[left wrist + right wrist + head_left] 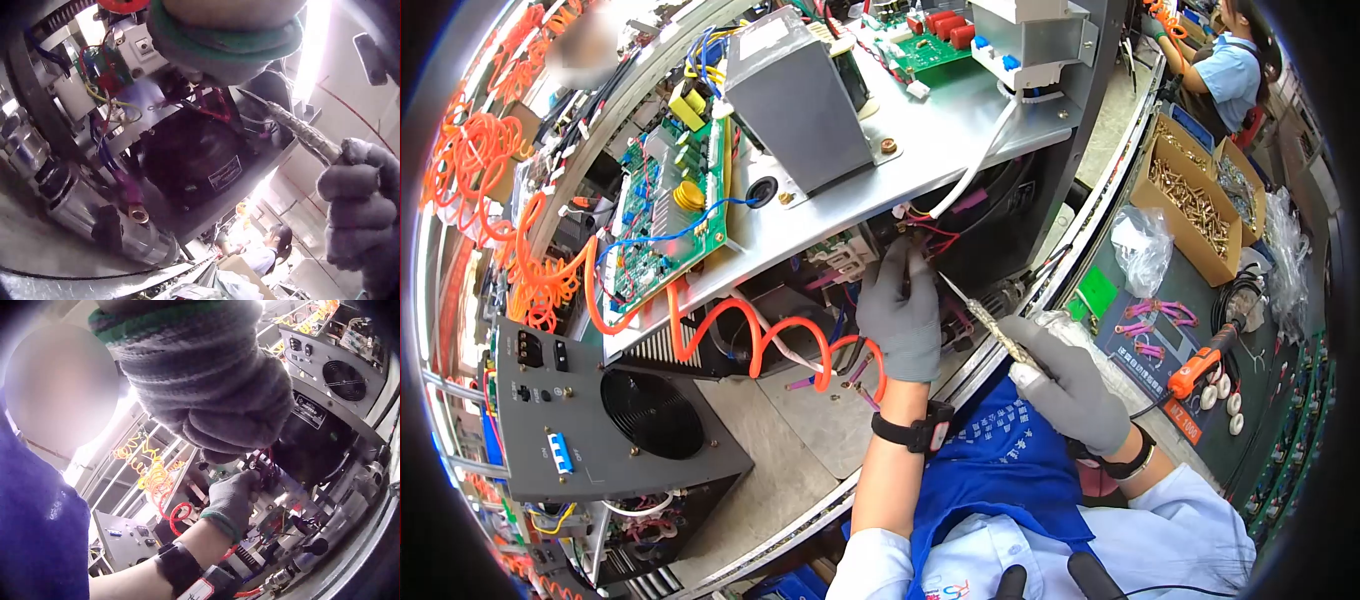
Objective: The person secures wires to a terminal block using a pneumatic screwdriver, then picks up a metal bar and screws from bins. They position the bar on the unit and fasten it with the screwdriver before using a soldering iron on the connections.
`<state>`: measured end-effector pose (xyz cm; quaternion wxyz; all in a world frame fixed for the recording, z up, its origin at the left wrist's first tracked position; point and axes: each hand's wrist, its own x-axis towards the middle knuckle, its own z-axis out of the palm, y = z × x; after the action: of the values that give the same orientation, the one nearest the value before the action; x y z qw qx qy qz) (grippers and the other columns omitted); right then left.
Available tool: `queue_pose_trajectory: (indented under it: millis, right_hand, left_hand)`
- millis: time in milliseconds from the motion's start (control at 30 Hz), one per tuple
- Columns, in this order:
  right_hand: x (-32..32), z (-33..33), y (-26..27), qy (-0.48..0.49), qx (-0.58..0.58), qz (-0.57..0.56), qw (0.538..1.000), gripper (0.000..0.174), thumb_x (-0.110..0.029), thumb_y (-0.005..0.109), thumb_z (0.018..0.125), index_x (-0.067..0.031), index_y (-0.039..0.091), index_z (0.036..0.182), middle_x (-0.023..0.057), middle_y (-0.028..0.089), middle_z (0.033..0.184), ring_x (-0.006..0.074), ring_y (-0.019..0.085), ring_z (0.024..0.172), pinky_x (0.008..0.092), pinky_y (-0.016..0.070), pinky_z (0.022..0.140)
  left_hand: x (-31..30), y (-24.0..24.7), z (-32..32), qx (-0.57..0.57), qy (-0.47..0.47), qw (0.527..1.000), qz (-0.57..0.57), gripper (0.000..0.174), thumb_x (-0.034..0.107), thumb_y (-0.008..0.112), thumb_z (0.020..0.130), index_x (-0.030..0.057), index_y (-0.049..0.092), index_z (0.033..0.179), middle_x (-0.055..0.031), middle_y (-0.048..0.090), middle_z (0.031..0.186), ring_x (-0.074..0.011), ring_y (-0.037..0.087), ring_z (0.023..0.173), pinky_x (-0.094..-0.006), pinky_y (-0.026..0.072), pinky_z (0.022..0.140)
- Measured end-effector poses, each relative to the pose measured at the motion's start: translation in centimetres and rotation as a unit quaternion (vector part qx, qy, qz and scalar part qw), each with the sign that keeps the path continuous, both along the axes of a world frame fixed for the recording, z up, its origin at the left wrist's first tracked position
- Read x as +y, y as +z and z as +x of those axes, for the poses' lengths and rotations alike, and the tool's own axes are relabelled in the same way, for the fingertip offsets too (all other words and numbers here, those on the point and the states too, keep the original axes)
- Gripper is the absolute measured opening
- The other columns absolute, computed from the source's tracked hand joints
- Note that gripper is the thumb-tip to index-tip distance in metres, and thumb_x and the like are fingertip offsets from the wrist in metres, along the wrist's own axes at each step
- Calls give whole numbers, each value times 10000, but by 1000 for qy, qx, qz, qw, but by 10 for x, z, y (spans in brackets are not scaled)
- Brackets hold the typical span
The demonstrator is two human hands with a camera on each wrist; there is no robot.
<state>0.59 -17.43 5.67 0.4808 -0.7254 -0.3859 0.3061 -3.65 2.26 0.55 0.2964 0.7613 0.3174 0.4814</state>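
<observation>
In the head view my gloved left hand [900, 310] reaches under the metal shelf, its fingertips among red wires [940, 240] beside a white terminal block [840, 255]. Whether it pinches a wire is hidden. My gloved right hand [1068, 385] grips a tape-wrapped tool [1000, 332], whose thin pointed tip is directed toward the left hand. The left wrist view shows the right fist [362, 206] round the tool's handle [303, 130], with its tip near the wires. The right wrist view has the left hand [231, 500] at the wiring below the right hand [206, 394]; the tool is hidden there.
Above are a grey transformer box [800, 110] and green circuit boards [665, 210]. An orange coiled hose [800, 325] hangs left of the left hand. Boxes of screws [1190, 205] and an orange-handled tool [1200, 365] lie right. Another person [1235, 75] is at upper right.
</observation>
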Motion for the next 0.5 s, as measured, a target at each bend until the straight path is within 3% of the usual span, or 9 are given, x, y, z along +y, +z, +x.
queue_pose_trajectory:
  millis: [233,433,500]
  right_hand:
    - [8,-10,-7,-20,0,59,998,512,-86,476,807,0,453,1311,141,628,878,195,600,761,306,470,735]
    - [-4,-16,8,-63,62,-21,996,461,-116,502,846,7,472,1290,167,625,964,206,606,878,310,456,810]
    - [-10,-15,-1,-68,24,11,997,452,-109,502,845,6,480,1282,171,626,970,212,606,894,313,453,822]
  left_hand:
    - [7,-8,-11,-124,-26,985,-117,190,134,638,815,23,689,960,-114,622,780,-197,588,707,-307,464,676]
    - [6,0,0,-109,-35,978,-173,182,157,653,804,19,680,921,-118,612,820,-197,591,719,-301,466,691]
    - [4,5,1,-82,-21,987,-134,177,130,663,801,5,676,926,-106,625,827,-174,600,722,-283,474,688]
